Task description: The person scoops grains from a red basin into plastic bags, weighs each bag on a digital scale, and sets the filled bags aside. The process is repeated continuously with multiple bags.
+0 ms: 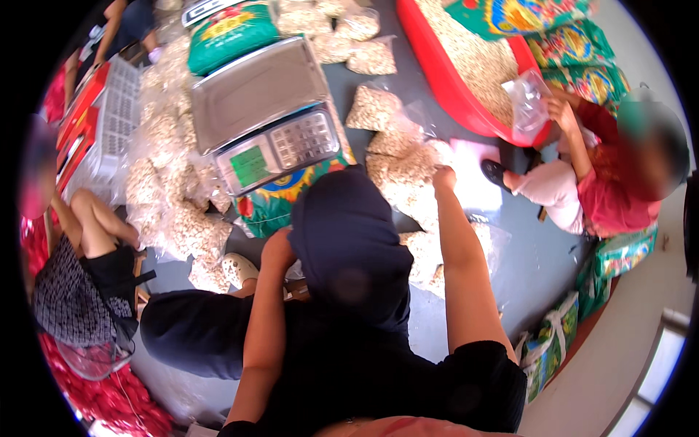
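My right arm reaches forward, and my right hand (444, 177) is closed on the edge of a clear plastic bag (411, 164) filled with pale beige, seed-like pieces. The bag lies among similar filled bags on the floor. My left hand (279, 251) is beside my bent knee; its fingers are hidden behind the dark trousers, so I cannot see what they do. Ahead of my knees stands a digital scale (262, 95) with a bare metal pan and a lit green display. It rests on a green printed sack (284, 200).
Filled clear bags (164, 146) pile up left of the scale. At the far right is a red tub (437, 73) of loose pieces, where a seated person holds an open clear bag (526, 105). Other people sit at left near a white-and-red crate (116, 109). Green sacks (550, 339) line the right wall.
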